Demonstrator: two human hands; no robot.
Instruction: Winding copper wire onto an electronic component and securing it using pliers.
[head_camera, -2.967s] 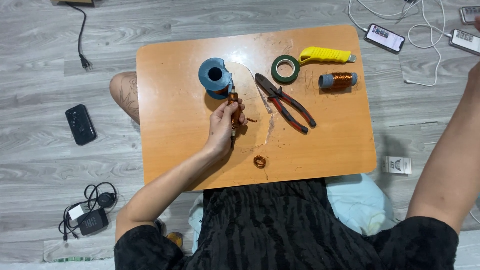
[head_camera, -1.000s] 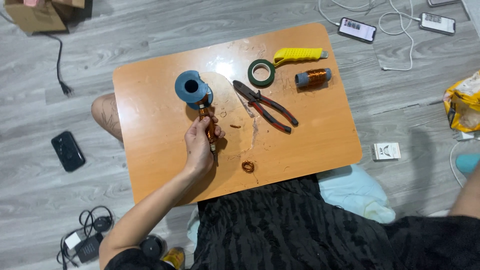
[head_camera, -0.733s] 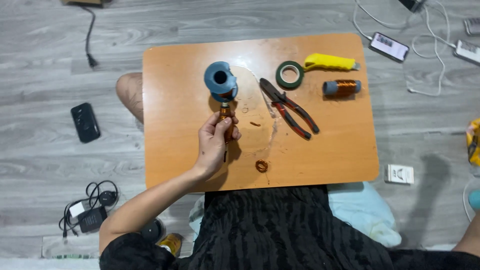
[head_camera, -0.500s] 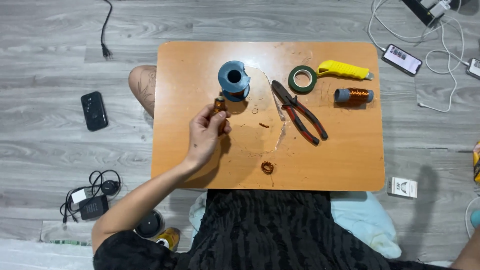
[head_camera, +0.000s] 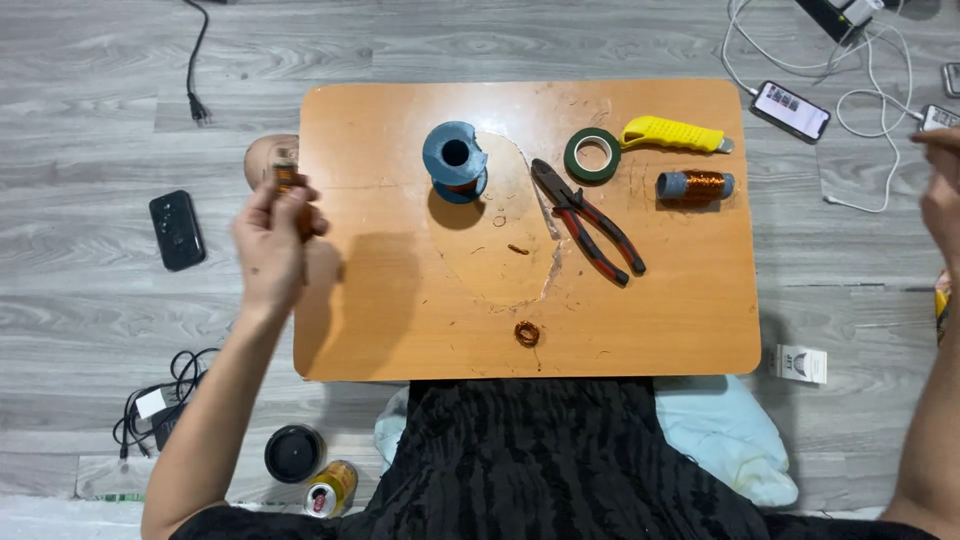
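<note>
Your left hand (head_camera: 268, 240) kept its grip closed on the small copper-wound coil piece (head_camera: 285, 178), but had carried it off the blue plastic wire spool (head_camera: 455, 160) to the orange bench's (head_camera: 400, 330) left edge, ending the winding contact. Your right hand (head_camera: 940, 200), grip unclear, hovered far right. Red-handled pliers (head_camera: 590, 225), green tape roll (head_camera: 592, 153) and yellow utility knife (head_camera: 672, 133) lay clear of the spool.

The table (head_camera: 400, 300) is orange-brown. On it stand a blue spool (head_camera: 455, 160), a dark green tape roll (head_camera: 592, 155), a yellow knife (head_camera: 675, 133) and red-and-black pliers (head_camera: 590, 222). The copper coil (head_camera: 697, 186) at the upper right has grey ends. The floor (head_camera: 100, 100) is grey wood-grain.
</note>
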